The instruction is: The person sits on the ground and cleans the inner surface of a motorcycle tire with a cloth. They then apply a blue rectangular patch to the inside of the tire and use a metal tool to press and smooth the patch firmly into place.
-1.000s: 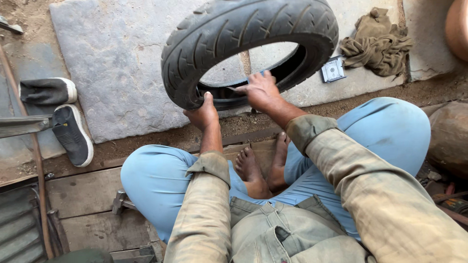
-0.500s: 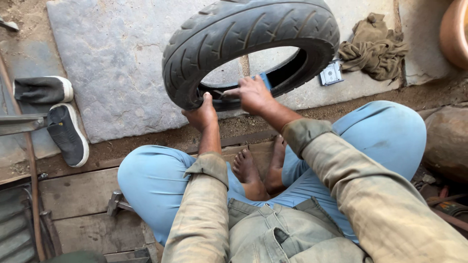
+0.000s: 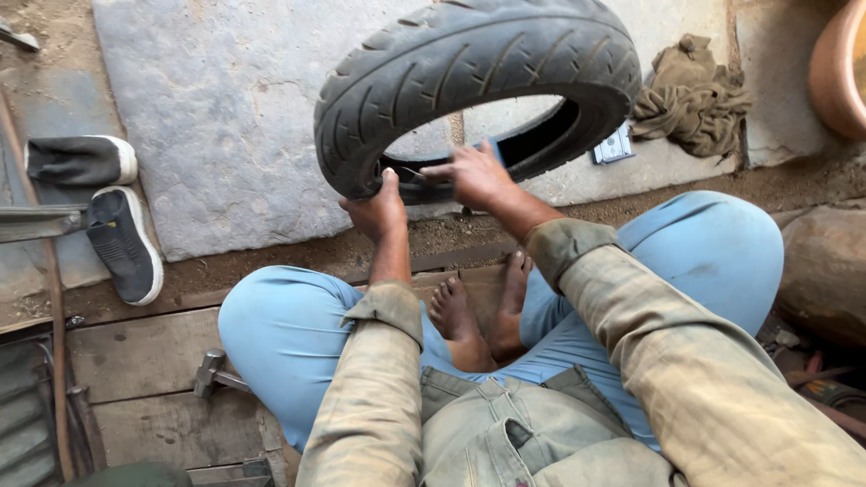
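A black rubber tyre [image 3: 469, 68] stands on edge on the stone slab in front of me. My left hand [image 3: 377, 209] grips its near rim at the lower left. My right hand [image 3: 474, 173] reaches into the tyre's opening at the near rim, fingers bent over the inner edge; a thin metal piece [image 3: 413, 171] shows between the two hands, and I cannot tell which hand holds it. I sit cross-legged in blue trousers with bare feet [image 3: 478, 311] below the tyre.
A grey stone slab [image 3: 225, 117] lies under the tyre. Two dark shoes [image 3: 108, 212] lie at the left. A crumpled brown rag [image 3: 690, 95] lies at the right, a hammer [image 3: 212, 374] by my left knee, a clay pot [image 3: 839, 68] at the far right.
The tyre has risen and tipped a little more upright. My right hand has slid left along the near rim toward my left hand.
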